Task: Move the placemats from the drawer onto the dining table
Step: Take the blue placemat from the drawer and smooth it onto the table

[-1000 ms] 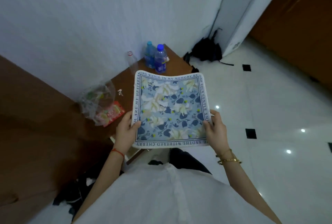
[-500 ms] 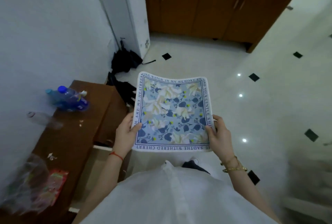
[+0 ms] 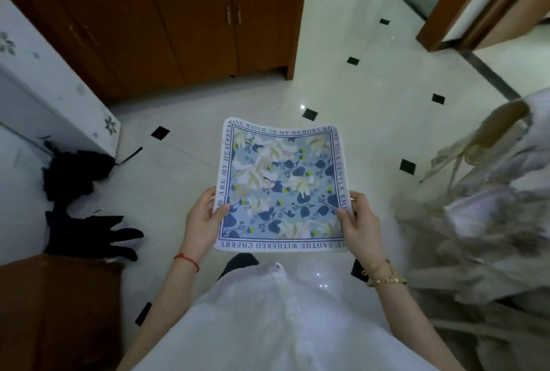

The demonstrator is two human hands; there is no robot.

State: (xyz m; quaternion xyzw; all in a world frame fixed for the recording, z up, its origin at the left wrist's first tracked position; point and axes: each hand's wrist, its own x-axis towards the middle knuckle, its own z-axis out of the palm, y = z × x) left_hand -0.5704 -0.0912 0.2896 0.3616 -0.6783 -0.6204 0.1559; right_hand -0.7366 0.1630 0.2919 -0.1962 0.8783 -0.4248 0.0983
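Square placemat (image 3: 281,189) with a blue floral centre, pale blossoms, dark blue leaves and a white border carrying printed capital lettering, held roughly flat and face up in front of the person's torso, above the floor and clear of any furniture; its far edge curls slightly upward at the two corners. Left hand (image 3: 205,220) closed on the near left edge of the placemat, thumb lying on the printed face and the other fingers hidden beneath it; a red cord (image 3: 187,260) circles this wrist. Right hand (image 3: 358,221) closed in the same manner on the near right edge, thumb on top, fingers curled under; gold bracelets (image 3: 384,277) sit on this wrist. Both forearms extend from a white shirt (image 3: 276,320) that fills the lower centre of the view. Beneath the placemat, a glossy cream tiled floor (image 3: 372,88) with small black diamond insets and bright light reflections. Far left, a white appliance (image 3: 50,93) decorated with pale flowers, with dark fabric items (image 3: 80,207) heaped on the floor at its foot. Lower left corner, part of a brown wooden cabinet top (image 3: 56,308). Upper left, a brown wooden wardrobe (image 3: 166,19) with paired metal handles. Upper right, a wooden door frame (image 3: 473,4). Right edge, blurred pale cloth with cords (image 3: 488,198), too smeared to identify
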